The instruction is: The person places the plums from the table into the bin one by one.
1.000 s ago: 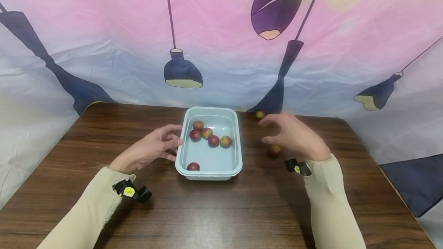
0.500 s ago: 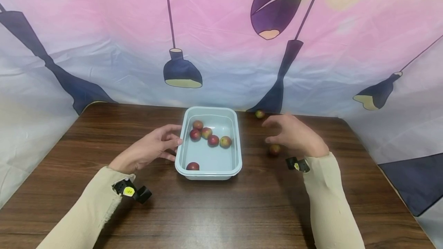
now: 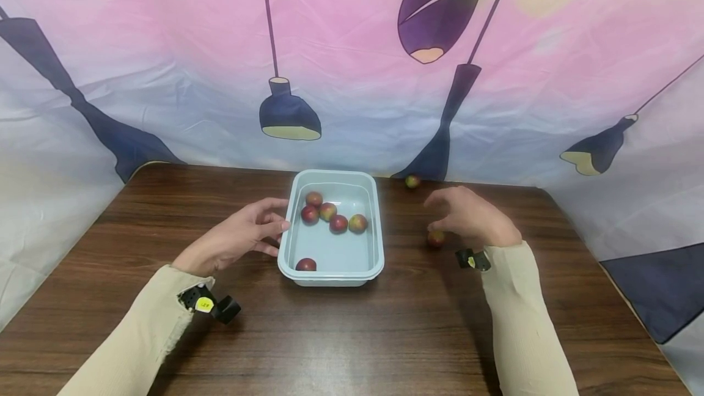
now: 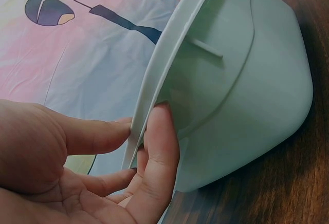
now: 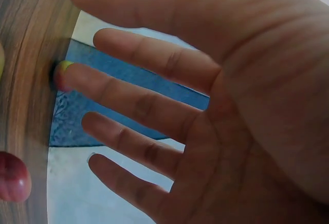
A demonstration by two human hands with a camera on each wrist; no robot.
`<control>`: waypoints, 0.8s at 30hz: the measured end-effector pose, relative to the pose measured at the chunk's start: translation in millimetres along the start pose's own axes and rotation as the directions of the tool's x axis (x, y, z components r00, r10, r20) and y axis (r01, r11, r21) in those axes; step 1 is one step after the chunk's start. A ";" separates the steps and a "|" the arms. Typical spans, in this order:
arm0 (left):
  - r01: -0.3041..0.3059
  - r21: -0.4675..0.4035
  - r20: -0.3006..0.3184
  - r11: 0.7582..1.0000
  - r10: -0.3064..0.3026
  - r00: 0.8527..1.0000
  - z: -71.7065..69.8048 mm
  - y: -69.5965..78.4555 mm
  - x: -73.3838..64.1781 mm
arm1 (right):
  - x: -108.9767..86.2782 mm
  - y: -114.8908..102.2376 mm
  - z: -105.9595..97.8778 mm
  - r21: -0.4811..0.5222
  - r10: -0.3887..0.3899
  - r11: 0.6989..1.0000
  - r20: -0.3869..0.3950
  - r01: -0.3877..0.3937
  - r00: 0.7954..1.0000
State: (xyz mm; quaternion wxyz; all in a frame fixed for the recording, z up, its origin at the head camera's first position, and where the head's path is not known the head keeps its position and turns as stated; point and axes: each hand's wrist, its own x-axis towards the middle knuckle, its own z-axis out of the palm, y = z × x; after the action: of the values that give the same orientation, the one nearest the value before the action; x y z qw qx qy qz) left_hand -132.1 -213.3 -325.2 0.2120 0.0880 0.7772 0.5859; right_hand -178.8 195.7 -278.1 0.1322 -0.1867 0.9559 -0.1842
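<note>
A pale blue plastic tub point(image 3: 335, 261) stands mid-table, holding several small round red-and-yellow fruits point(image 3: 338, 223) that look like plums. My left hand point(image 3: 242, 231) pinches its left rim. In the left wrist view the thumb lies on one side of the rim point(image 4: 154, 80) and the fingers curl against the other. To the right of the tub, my right hand point(image 3: 473, 216) hovers with spread fingers and nothing in its grasp. Just below its thumb sits one fruit point(image 3: 436, 238), partly covered. Another fruit point(image 5: 62, 76) shows past a fingertip in the right wrist view, and a red one point(image 5: 13, 178) at lower left.
One fruit point(image 3: 412, 181) lies at the table's back edge, against a printed cloth backdrop point(image 3: 352, 109) with lamp shapes. The dark wooden table point(image 3: 352, 341) extends to both sides and in front of the tub.
My right hand has drifted a little to the right and toward me, closer over the near fruit. The left hand and the tub have stayed in place.
</note>
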 end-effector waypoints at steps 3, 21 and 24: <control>0.000 -0.003 -0.001 1.000 0.000 1.000 -0.2 0.0 0.2 | 0.8 2.2 1.2 0.012 0.026 1.000 0.013 -0.026 1.000; 0.006 0.007 0.000 1.000 -0.006 1.000 -0.6 -0.3 1.0 | 5.2 10.7 6.7 0.036 0.070 0.997 0.100 -0.074 0.992; 0.006 0.007 -0.002 1.000 -0.006 1.000 -0.4 -0.3 0.4 | 6.5 11.8 8.0 0.036 0.070 0.997 0.113 -0.074 0.991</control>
State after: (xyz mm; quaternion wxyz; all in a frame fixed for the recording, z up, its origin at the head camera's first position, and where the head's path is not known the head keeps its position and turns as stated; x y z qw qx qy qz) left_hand -132.6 -213.6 -325.5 0.2128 0.0857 0.7798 0.5825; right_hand -185.7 200.9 -291.2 0.1956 -0.1595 0.9493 -0.1876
